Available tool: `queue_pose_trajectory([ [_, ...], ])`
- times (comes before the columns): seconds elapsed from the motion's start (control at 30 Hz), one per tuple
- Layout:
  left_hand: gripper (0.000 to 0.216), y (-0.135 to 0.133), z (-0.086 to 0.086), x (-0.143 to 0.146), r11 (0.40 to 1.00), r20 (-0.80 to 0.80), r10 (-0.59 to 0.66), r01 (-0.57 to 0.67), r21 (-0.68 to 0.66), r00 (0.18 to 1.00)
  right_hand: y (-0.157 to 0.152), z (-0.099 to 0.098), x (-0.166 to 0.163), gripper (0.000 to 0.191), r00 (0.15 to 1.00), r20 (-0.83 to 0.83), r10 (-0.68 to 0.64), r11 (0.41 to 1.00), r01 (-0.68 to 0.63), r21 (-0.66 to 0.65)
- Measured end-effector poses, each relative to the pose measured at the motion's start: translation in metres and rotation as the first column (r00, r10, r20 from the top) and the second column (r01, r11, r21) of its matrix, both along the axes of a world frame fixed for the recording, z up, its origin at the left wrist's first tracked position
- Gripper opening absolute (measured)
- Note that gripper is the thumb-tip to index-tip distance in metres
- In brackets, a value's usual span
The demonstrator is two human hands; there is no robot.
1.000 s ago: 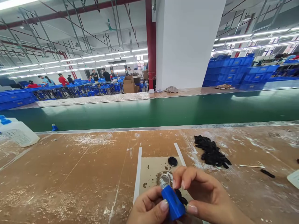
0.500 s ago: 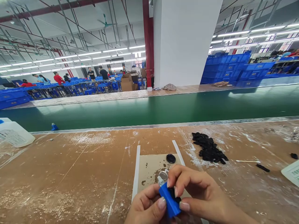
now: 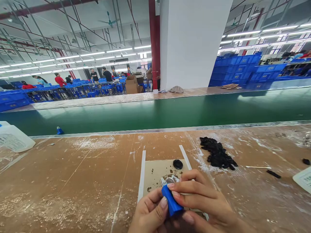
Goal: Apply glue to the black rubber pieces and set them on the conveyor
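Wrists: cut off by the bottom edge of the head view, so both hands are seen only in part.
Underside of the blue block: hidden by fingers; what lies between block and palms cannot be made out.
Metal ring part: half covered by the right fingertips at the block's far end; its shape is hard to read.
Left hand: fingers curled, thumb pressed on the 9 o'clock side of the blue block; the hand is closed around it.
Right hand: fingers folded over the block from 3 o'clock, index tip laid across its far end, thumb under its near end; clamped on the same block.
Hands together: touching each other around the block, no gap between them.
Blue block, place: held just above the near edge of the cardboard sheet, at 6 o'clock of the wooden bench.
Black cap: lying on the sheet at 12 o'clock of the hands, untouched.
Heap of black parts: at 1 o'clock of the hands, well apart.
White stick: at 3 o'clock on the bench, beyond the heap.
White jug: at 9 o'clock, cut off by the left edge.
Change since half a second ago: right fingers have been flattened over the block's far end, covering the dark piece seen beside it before; the block has been tilted slightly further left.
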State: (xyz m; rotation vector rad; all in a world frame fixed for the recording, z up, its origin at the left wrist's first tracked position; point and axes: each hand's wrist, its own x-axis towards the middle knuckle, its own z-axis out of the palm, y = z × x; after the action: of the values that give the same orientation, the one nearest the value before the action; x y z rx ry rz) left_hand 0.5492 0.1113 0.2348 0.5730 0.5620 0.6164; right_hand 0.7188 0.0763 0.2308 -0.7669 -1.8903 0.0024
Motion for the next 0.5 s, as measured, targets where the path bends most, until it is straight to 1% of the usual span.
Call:
queue_pose_trajectory([
  [0.13, 0.029, 0.0, -0.005, 0.002, 1.0, 0.013, 0.019, -0.019, -0.017, 1.0, 0.0, -0.005, -0.003, 0.023, 1.0, -0.025, -0.008, 0.999, 0.009, 0.039],
  [0.27, 0.029, -0.001, -0.008, 0.005, 0.998, 0.014, 0.052, -0.051, -0.026, 0.999, -0.001, -0.009, -0.006, 0.027, 0.999, -0.033, -0.008, 1.0, 0.008, 0.014],
  [0.3, 0.029, -0.001, -0.008, 0.005, 0.998, 0.021, 0.048, -0.047, -0.028, 0.999, -0.001, -0.01, -0.006, 0.027, 0.999, -0.044, 0.003, 1.0, -0.003, 0.001],
  [0.4, 0.033, 0.0, -0.006, 0.0, 0.999, 0.029, 0.043, -0.043, -0.014, 0.999, -0.001, -0.007, -0.004, 0.03, 0.995, -0.069, 0.067, 0.992, -0.074, -0.101],
  [0.47, 0.036, 0.002, -0.007, -0.009, 0.997, 0.01, 0.07, -0.07, -0.013, 0.997, 0.0, -0.004, 0.0, 0.034, 0.993, -0.057, 0.099, 0.98, -0.108, -0.168],
  [0.5, 0.037, 0.004, -0.007, -0.015, 0.995, -0.003, 0.093, -0.093, -0.02, 0.996, 0.001, -0.003, 0.004, 0.037, 0.994, -0.056, 0.089, 0.977, -0.098, -0.188],
])
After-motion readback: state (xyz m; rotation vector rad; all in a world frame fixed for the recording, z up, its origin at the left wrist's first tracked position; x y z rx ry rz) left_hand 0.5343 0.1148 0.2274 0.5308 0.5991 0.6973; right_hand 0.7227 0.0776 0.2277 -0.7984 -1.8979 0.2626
